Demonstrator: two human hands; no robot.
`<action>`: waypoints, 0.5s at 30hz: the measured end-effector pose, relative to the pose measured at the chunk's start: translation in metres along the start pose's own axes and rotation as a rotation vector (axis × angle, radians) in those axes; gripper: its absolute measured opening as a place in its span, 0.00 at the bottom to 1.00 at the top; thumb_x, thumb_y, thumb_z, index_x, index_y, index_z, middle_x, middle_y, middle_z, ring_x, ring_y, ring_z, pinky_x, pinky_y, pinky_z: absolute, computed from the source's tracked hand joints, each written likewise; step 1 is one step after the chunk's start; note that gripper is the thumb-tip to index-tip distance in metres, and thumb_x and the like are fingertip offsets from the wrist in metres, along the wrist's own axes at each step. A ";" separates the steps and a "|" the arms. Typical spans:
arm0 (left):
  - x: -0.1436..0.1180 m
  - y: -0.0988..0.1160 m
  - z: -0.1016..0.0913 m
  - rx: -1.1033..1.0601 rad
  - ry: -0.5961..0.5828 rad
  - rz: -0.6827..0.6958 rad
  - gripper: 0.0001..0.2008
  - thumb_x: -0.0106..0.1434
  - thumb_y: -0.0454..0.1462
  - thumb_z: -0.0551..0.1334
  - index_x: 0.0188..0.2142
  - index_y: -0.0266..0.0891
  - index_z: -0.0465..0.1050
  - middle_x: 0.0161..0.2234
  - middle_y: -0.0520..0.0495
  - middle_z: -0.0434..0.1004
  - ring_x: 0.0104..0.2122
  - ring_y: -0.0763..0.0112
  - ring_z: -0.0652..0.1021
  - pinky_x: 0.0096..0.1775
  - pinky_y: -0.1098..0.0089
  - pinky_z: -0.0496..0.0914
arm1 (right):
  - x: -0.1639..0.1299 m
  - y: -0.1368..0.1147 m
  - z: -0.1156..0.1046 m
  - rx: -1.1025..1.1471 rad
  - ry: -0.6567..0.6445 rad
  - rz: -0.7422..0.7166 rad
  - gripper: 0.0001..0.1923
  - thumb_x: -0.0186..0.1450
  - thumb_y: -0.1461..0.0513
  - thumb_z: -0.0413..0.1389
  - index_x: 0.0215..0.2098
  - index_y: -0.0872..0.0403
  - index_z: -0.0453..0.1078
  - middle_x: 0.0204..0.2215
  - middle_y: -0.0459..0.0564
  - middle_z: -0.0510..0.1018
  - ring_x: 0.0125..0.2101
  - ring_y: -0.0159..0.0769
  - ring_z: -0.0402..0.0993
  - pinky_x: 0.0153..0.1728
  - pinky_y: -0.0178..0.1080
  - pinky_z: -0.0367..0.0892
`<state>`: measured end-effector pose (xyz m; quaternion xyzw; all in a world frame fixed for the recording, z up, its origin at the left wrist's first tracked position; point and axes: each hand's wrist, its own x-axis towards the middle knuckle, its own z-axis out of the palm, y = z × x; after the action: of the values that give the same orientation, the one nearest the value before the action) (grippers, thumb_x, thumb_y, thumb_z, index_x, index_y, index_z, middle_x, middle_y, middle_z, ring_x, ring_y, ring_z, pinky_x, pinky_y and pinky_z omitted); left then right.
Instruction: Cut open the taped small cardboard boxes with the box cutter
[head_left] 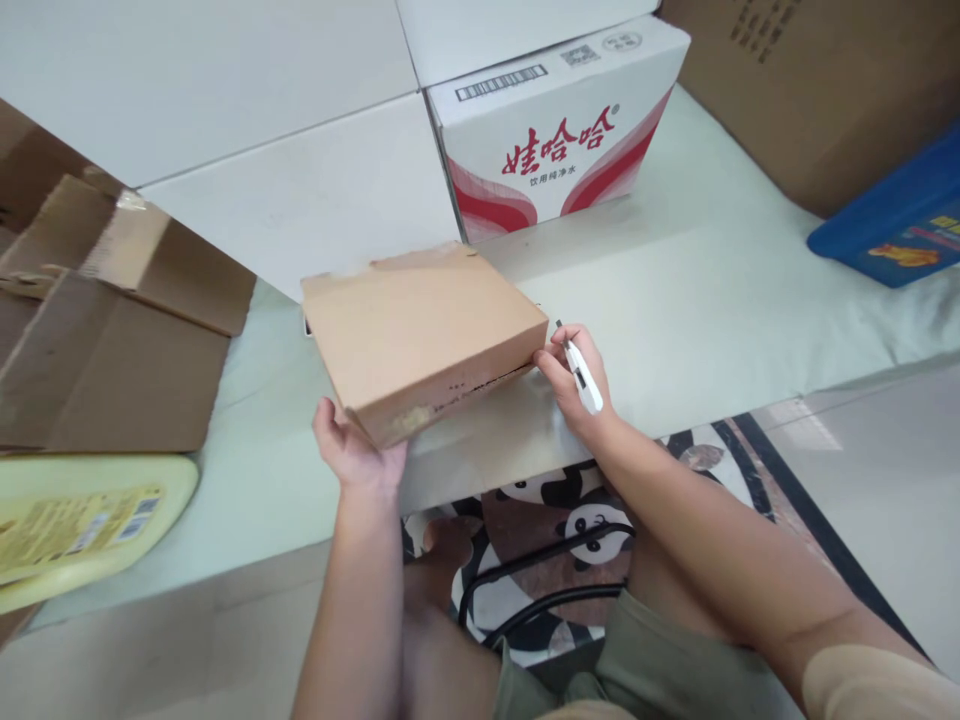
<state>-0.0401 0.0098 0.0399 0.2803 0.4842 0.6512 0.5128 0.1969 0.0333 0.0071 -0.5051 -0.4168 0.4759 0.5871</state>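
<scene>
Your cardboard box [427, 330] is plain tan and flat-topped, its far edge ragged. The near side carries a dark, jagged line toward the right and a pale, scuffed patch toward the left. It sits tilted over the pale green counter [735, 290], before the red-and-white carton [559, 150]. Your left hand [360, 445] grips its near left corner; your right hand [571, 398] clasps a white cutter [587, 385], fingertips at the near right corner.
</scene>
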 end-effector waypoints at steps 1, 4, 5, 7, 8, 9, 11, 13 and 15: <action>-0.003 0.000 0.000 -0.006 0.002 0.036 0.28 0.64 0.60 0.63 0.58 0.53 0.75 0.60 0.43 0.76 0.61 0.48 0.76 0.50 0.53 0.78 | 0.000 0.001 0.000 -0.005 0.002 0.016 0.16 0.60 0.58 0.61 0.39 0.46 0.57 0.26 0.38 0.67 0.27 0.33 0.65 0.33 0.40 0.64; -0.010 -0.001 0.005 0.010 -0.048 0.101 0.33 0.57 0.62 0.68 0.59 0.59 0.73 0.62 0.47 0.76 0.65 0.49 0.72 0.49 0.58 0.78 | 0.000 0.004 0.001 -0.022 0.003 0.016 0.17 0.60 0.57 0.61 0.39 0.46 0.56 0.27 0.38 0.64 0.28 0.33 0.64 0.33 0.40 0.63; -0.011 -0.001 0.007 0.021 -0.064 0.104 0.36 0.55 0.63 0.69 0.60 0.59 0.72 0.63 0.48 0.75 0.66 0.49 0.72 0.49 0.59 0.78 | 0.000 0.005 0.002 -0.025 0.002 0.004 0.17 0.60 0.57 0.61 0.40 0.45 0.56 0.27 0.38 0.63 0.28 0.33 0.64 0.34 0.39 0.64; -0.011 -0.003 0.009 0.028 -0.070 0.104 0.40 0.52 0.65 0.71 0.61 0.58 0.71 0.65 0.47 0.73 0.66 0.49 0.71 0.47 0.62 0.78 | 0.001 0.007 0.002 -0.019 -0.008 -0.015 0.18 0.60 0.56 0.62 0.40 0.45 0.56 0.28 0.38 0.61 0.29 0.33 0.64 0.34 0.39 0.65; -0.010 -0.004 0.009 0.030 -0.062 0.102 0.41 0.51 0.65 0.72 0.61 0.57 0.72 0.66 0.46 0.72 0.66 0.49 0.71 0.46 0.64 0.78 | 0.001 0.007 0.003 -0.012 -0.016 -0.017 0.19 0.59 0.56 0.62 0.40 0.45 0.56 0.29 0.39 0.61 0.30 0.33 0.64 0.34 0.38 0.65; -0.009 -0.004 0.009 0.032 -0.051 0.108 0.41 0.50 0.64 0.73 0.61 0.57 0.72 0.66 0.46 0.72 0.66 0.49 0.71 0.44 0.67 0.78 | 0.002 0.008 0.003 -0.005 -0.028 -0.015 0.20 0.58 0.56 0.63 0.41 0.45 0.55 0.30 0.39 0.61 0.30 0.33 0.65 0.33 0.38 0.65; -0.007 -0.004 0.008 0.039 -0.050 0.130 0.42 0.48 0.61 0.76 0.61 0.57 0.73 0.65 0.46 0.72 0.63 0.49 0.74 0.40 0.70 0.77 | 0.001 0.008 0.002 0.002 -0.056 -0.006 0.22 0.57 0.57 0.63 0.41 0.45 0.55 0.31 0.39 0.62 0.31 0.32 0.65 0.32 0.37 0.65; -0.007 -0.002 0.008 0.044 -0.083 0.137 0.43 0.47 0.59 0.77 0.61 0.57 0.73 0.63 0.46 0.74 0.60 0.50 0.76 0.39 0.70 0.77 | 0.001 0.009 0.001 0.004 -0.077 -0.002 0.23 0.56 0.58 0.63 0.41 0.44 0.54 0.33 0.39 0.62 0.31 0.31 0.66 0.32 0.36 0.65; -0.008 -0.001 0.007 0.043 -0.119 0.126 0.44 0.46 0.60 0.78 0.62 0.57 0.73 0.60 0.45 0.76 0.58 0.51 0.78 0.38 0.69 0.78 | 0.000 0.008 0.000 0.003 -0.089 0.000 0.24 0.55 0.59 0.63 0.41 0.44 0.52 0.34 0.39 0.62 0.32 0.31 0.67 0.33 0.37 0.66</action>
<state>-0.0309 0.0050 0.0423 0.3593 0.4480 0.6540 0.4924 0.1956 0.0341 -0.0013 -0.4825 -0.4419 0.4985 0.5687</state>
